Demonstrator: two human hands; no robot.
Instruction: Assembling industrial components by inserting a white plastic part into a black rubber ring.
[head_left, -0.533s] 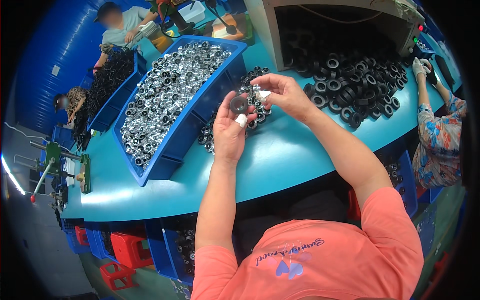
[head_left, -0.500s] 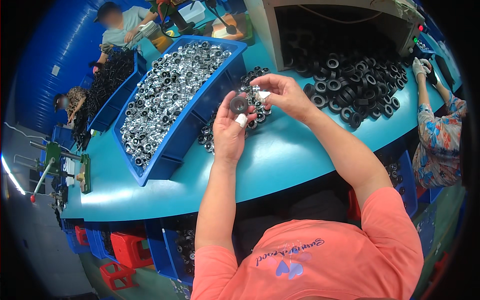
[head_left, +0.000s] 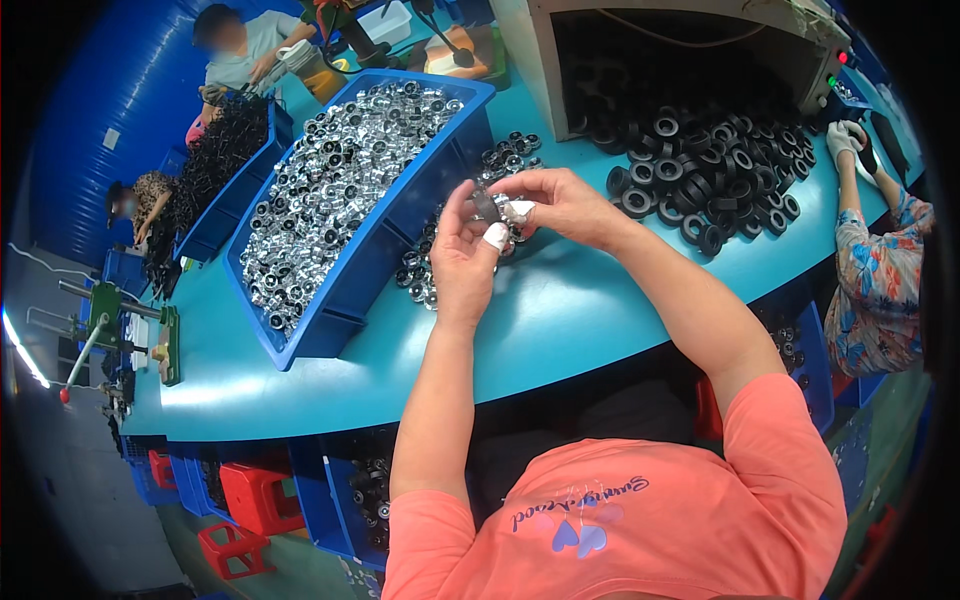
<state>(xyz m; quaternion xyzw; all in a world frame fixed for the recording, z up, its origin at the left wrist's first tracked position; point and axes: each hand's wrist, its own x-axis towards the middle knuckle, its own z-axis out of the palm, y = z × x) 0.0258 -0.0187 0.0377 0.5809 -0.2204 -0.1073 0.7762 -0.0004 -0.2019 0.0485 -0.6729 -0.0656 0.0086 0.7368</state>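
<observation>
Above the teal bench, my left hand (head_left: 464, 262) is closed round a dark rubber ring (head_left: 486, 207), which is tilted on edge. My right hand (head_left: 568, 208) meets it from the right, its thumb and forefinger pinching a small shiny metal hub (head_left: 504, 204) against the ring. Fingers partly cover the hub, so I cannot tell how far it sits inside. White wrapping covers both thumbs. Below and behind my hands lies a loose heap of silver-and-black hubs (head_left: 512, 152).
A long blue bin (head_left: 385, 268) full of hubs stands left of my hands. Black rubber rings (head_left: 690, 180) are heaped to the right, beneath a pale machine housing (head_left: 535, 75). A green hand press (head_left: 103, 310) is at far left. Co-workers sit at the far left and right.
My right hand has moved left and down to the ring. The ring has turned from facing up to standing on edge, and the hub now touches it.
</observation>
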